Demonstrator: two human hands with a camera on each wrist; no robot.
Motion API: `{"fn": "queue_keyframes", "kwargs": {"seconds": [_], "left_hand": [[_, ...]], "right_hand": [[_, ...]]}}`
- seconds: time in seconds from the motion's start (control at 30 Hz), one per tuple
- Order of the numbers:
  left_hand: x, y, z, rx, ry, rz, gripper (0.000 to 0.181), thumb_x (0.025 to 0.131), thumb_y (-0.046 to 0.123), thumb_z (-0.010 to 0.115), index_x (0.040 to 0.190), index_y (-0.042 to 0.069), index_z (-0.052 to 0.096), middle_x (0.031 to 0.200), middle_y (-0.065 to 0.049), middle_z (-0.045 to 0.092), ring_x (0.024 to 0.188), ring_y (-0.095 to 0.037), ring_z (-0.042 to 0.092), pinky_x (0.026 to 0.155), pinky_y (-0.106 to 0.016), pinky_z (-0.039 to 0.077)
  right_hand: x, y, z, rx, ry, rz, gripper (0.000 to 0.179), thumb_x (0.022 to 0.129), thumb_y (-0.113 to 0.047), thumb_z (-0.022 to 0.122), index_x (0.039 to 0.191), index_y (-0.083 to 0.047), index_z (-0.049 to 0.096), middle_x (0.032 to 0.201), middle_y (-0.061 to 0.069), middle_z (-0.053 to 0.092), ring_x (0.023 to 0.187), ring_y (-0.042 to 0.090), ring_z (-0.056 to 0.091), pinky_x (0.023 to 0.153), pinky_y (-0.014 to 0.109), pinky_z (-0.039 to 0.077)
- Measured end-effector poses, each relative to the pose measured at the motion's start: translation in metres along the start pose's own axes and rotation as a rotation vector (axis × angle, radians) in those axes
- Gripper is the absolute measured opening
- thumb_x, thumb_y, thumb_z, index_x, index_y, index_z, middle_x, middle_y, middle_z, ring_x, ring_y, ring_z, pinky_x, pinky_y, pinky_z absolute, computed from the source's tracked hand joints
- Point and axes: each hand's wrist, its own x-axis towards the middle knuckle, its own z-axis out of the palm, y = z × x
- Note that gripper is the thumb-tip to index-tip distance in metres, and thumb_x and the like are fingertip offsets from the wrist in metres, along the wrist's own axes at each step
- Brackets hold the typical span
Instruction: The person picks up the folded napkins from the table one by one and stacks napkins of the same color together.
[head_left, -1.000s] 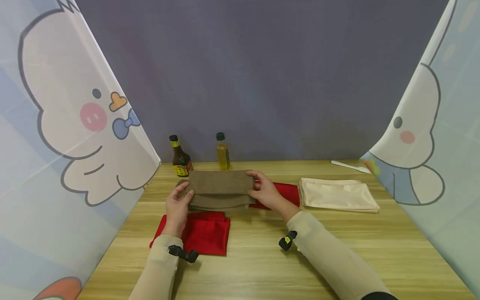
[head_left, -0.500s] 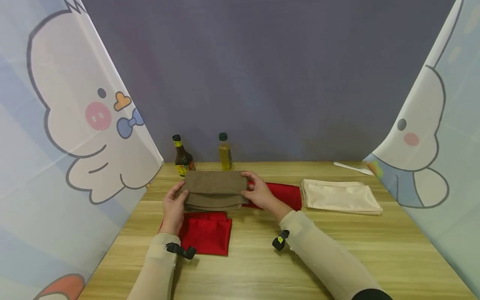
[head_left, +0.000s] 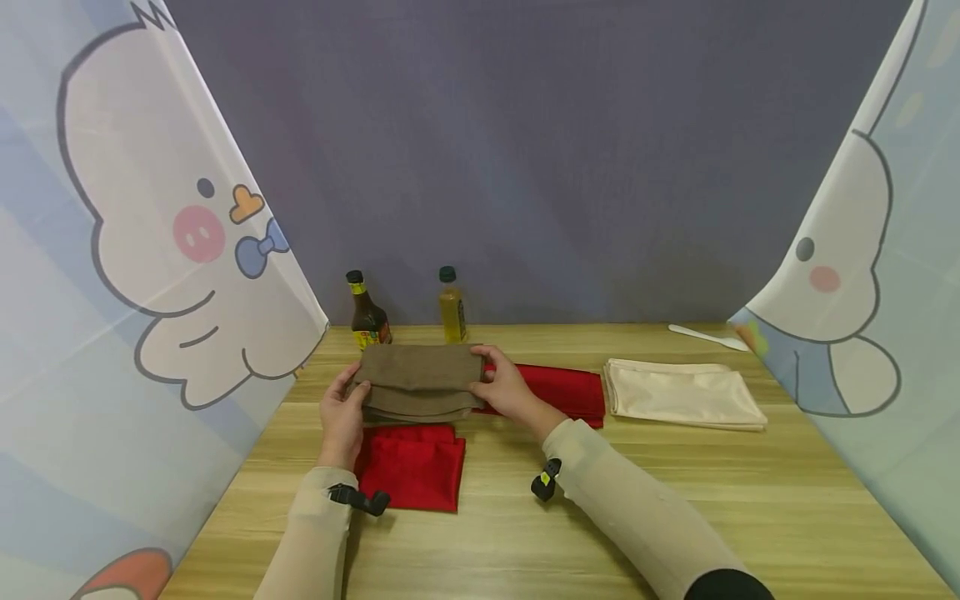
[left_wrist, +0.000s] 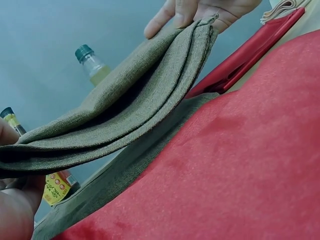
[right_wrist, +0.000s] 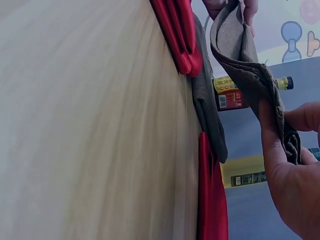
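Note:
A folded brown cloth (head_left: 420, 367) is held up between both hands over the table's left half. My left hand (head_left: 343, 421) pinches its left end, thumb on top. At the opposite end my right hand (head_left: 510, 392) grips it between thumb and fingers. Its stacked layers show in the left wrist view. Beneath it, apart in the right wrist view, a second brown cloth (right_wrist: 207, 112) lies on the table. A folded red cloth (head_left: 412, 475) lies nearer, beside my left wrist. Another red cloth (head_left: 566, 393) lies to the right, partly behind my right hand.
A folded cream cloth (head_left: 682, 396) lies at the right on the wooden table (head_left: 600, 533). Behind it is a white plastic utensil (head_left: 707, 337). A dark sauce bottle (head_left: 369, 319) and a yellow oil bottle (head_left: 452, 312) stand at the back, just behind the held cloth.
Both hands have carried the held brown cloth a little to the left, uncovering more of the right-hand red cloth. The head view has shifted slightly.

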Motion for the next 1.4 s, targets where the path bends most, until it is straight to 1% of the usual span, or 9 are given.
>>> {"fn": "queue_keyframes", "kwargs": {"seconds": [0.2, 0.37, 0.6, 0.73, 0.9, 1.07, 1.17, 1.23, 1.4], "left_hand": [[0.0, -0.001, -0.003, -0.001, 0.003, 0.003, 0.047, 0.101, -0.005, 0.061, 0.147, -0.006, 0.053, 0.145, -0.016, 0.053, 0.114, -0.013, 0.059, 0.088, -0.017, 0.052], [0.001, 0.0, -0.006, -0.005, -0.02, -0.004, 0.05, 0.102, -0.005, 0.06, 0.15, -0.005, 0.05, 0.148, -0.017, 0.05, 0.119, -0.015, 0.056, 0.09, -0.017, 0.05], [0.004, 0.0, -0.008, -0.059, -0.039, -0.01, 0.059, 0.096, -0.019, 0.049, 0.153, -0.003, 0.047, 0.148, -0.016, 0.048, 0.121, -0.018, 0.054, 0.088, -0.017, 0.051], [0.003, 0.001, -0.007, -0.074, -0.052, 0.002, 0.063, 0.095, -0.022, 0.046, 0.154, -0.002, 0.045, 0.15, -0.018, 0.046, 0.121, -0.018, 0.054, 0.087, -0.017, 0.052], [0.003, 0.002, -0.008, -0.084, -0.049, 0.016, 0.063, 0.094, -0.023, 0.047, 0.154, -0.004, 0.045, 0.152, -0.02, 0.046, 0.121, -0.02, 0.054, 0.086, -0.017, 0.052], [0.007, 0.001, -0.011, -0.064, -0.03, 0.01, 0.062, 0.094, -0.02, 0.05, 0.154, -0.005, 0.044, 0.15, -0.019, 0.048, 0.121, -0.019, 0.053, 0.088, -0.018, 0.051], [0.008, 0.001, -0.013, -0.058, -0.03, 0.002, 0.062, 0.094, -0.018, 0.051, 0.155, -0.006, 0.042, 0.15, -0.018, 0.047, 0.122, -0.018, 0.053, 0.09, -0.018, 0.051], [0.009, 0.001, -0.014, -0.062, -0.033, -0.007, 0.063, 0.094, -0.018, 0.05, 0.155, -0.006, 0.041, 0.151, -0.018, 0.047, 0.122, -0.019, 0.052, 0.089, -0.018, 0.051], [0.01, 0.001, -0.017, -0.03, -0.035, -0.022, 0.061, 0.095, -0.018, 0.049, 0.155, -0.005, 0.043, 0.148, -0.016, 0.048, 0.12, -0.017, 0.053, 0.088, -0.018, 0.051]], "right_hand": [[0.002, 0.0, 0.007, -0.009, 0.006, 0.011, 0.068, 0.092, 0.015, 0.065, 0.153, -0.006, 0.044, 0.152, 0.019, 0.041, 0.107, 0.03, 0.067, 0.072, 0.031, 0.055], [0.008, 0.002, 0.012, -0.035, 0.019, 0.012, 0.068, 0.093, 0.013, 0.066, 0.154, -0.008, 0.044, 0.15, 0.018, 0.043, 0.108, 0.028, 0.064, 0.073, 0.031, 0.055], [0.015, 0.009, 0.018, -0.032, 0.029, -0.005, 0.068, 0.091, 0.014, 0.066, 0.153, -0.005, 0.045, 0.145, 0.02, 0.045, 0.099, 0.024, 0.065, 0.072, 0.032, 0.056], [0.017, 0.009, 0.022, -0.049, 0.044, 0.0, 0.068, 0.091, 0.014, 0.066, 0.153, -0.004, 0.045, 0.141, 0.02, 0.048, 0.096, 0.022, 0.064, 0.072, 0.031, 0.055], [0.02, 0.011, 0.025, -0.105, 0.061, -0.004, 0.068, 0.091, 0.011, 0.068, 0.152, -0.005, 0.046, 0.143, 0.02, 0.047, 0.09, 0.019, 0.06, 0.065, 0.029, 0.051], [0.024, 0.014, 0.028, -0.103, 0.043, -0.003, 0.067, 0.092, 0.01, 0.068, 0.154, -0.005, 0.044, 0.146, 0.022, 0.044, 0.081, 0.019, 0.056, 0.056, 0.029, 0.045], [0.026, 0.015, 0.031, -0.084, 0.034, 0.001, 0.067, 0.093, 0.01, 0.067, 0.153, -0.005, 0.044, 0.145, 0.022, 0.044, 0.086, 0.019, 0.059, 0.057, 0.028, 0.046], [0.027, 0.015, 0.033, -0.072, 0.029, 0.007, 0.066, 0.093, 0.01, 0.066, 0.154, -0.004, 0.043, 0.144, 0.022, 0.045, 0.096, 0.024, 0.064, 0.062, 0.028, 0.049], [0.028, 0.018, 0.036, -0.088, 0.013, 0.018, 0.066, 0.093, 0.007, 0.067, 0.154, -0.005, 0.044, 0.142, 0.021, 0.047, 0.112, 0.033, 0.065, 0.071, 0.03, 0.052]]}}
